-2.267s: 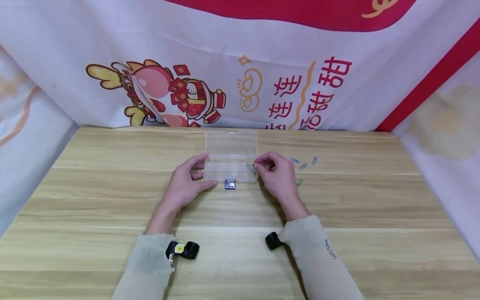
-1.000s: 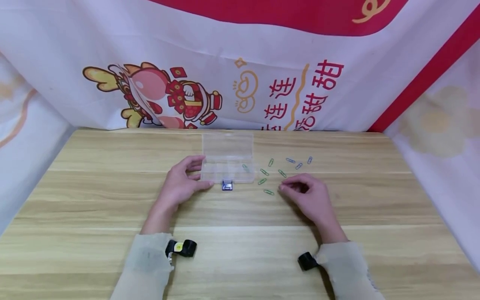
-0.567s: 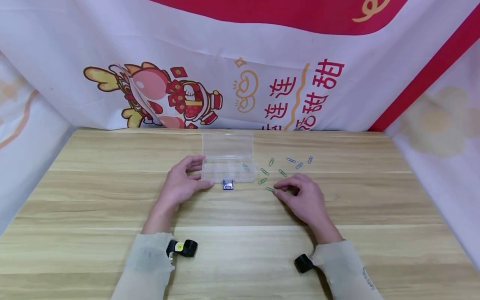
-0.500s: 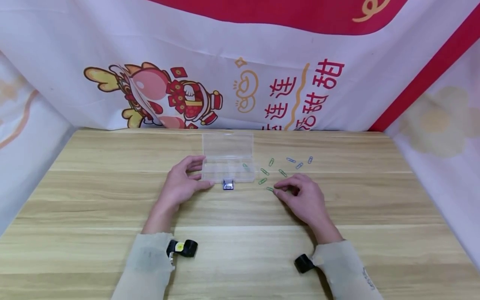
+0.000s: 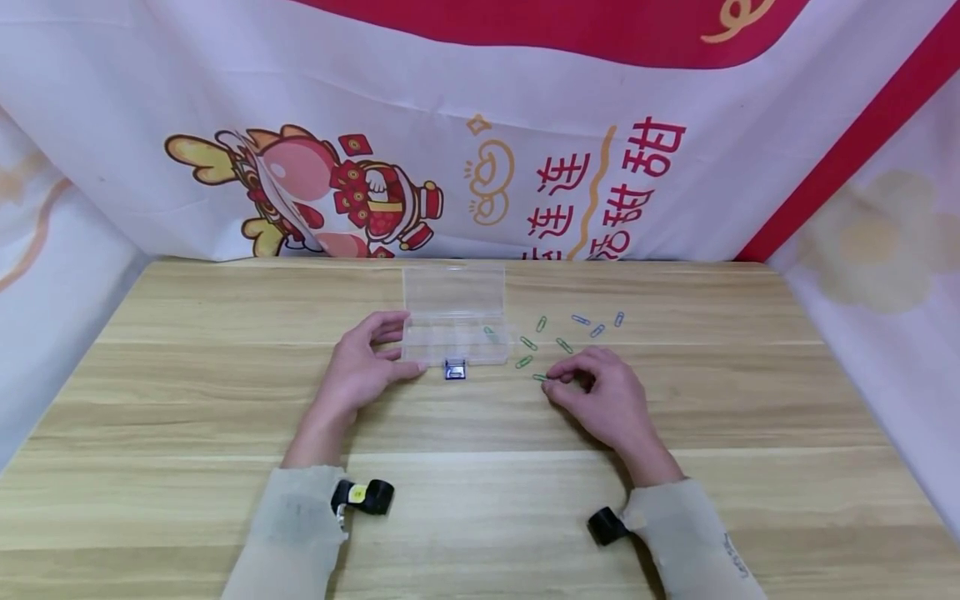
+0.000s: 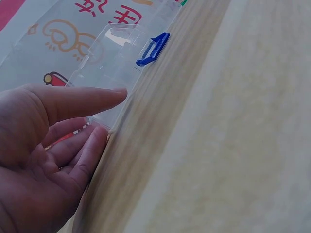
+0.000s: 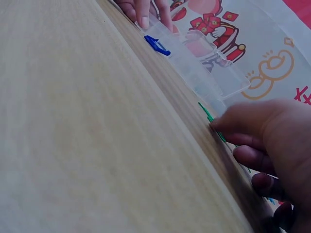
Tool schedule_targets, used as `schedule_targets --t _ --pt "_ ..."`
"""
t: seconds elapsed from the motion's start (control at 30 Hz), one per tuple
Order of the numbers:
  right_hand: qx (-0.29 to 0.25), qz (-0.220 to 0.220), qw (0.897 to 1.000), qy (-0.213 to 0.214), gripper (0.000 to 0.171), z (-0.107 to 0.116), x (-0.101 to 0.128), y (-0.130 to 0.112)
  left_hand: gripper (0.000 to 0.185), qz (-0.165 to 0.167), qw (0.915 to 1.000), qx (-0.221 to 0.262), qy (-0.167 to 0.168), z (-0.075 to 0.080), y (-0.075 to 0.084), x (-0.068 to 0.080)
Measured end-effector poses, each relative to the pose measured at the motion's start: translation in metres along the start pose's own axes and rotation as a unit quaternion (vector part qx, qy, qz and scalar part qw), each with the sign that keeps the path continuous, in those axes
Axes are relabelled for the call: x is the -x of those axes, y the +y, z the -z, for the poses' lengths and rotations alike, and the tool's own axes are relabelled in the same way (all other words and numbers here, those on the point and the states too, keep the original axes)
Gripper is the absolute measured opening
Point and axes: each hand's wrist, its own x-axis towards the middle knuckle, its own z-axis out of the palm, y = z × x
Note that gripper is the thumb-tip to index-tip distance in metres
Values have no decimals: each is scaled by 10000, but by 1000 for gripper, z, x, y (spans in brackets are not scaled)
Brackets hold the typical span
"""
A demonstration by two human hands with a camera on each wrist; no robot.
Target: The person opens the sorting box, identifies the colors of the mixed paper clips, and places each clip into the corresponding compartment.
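A clear plastic box [image 5: 455,343] lies open on the wooden table [image 5: 480,500], lid folded back, blue latch [image 5: 454,369] facing me. One green clip [image 5: 490,333] lies inside its right end. My left hand [image 5: 401,343] grips the box's left end, thumb along the front edge, fingers behind; in the left wrist view the thumb [image 6: 92,99] touches the box corner [image 6: 114,90]. My right hand [image 5: 552,380] pinches a green paper clip [image 5: 540,377] lying on the table right of the box. The right wrist view shows the fingertip [image 7: 228,121] on that clip [image 7: 210,116].
Several loose green paper clips [image 5: 528,342] and blue ones [image 5: 581,319] lie scattered just right of the box. A printed banner [image 5: 480,142] hangs along the table's back edge and cloth walls close both sides. Bare wood stretches toward me.
My right hand left the box, swung down to the right, then slid left to the green clip and closed its fingertips on it. My left hand stayed on the box.
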Motion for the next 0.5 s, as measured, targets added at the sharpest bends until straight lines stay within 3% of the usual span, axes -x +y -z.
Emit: schedule_targets --t 0.5 --pt "416 40 9990 -182 8 0 -1 -3 80 0 10000 -77 -25 0 -1 2"
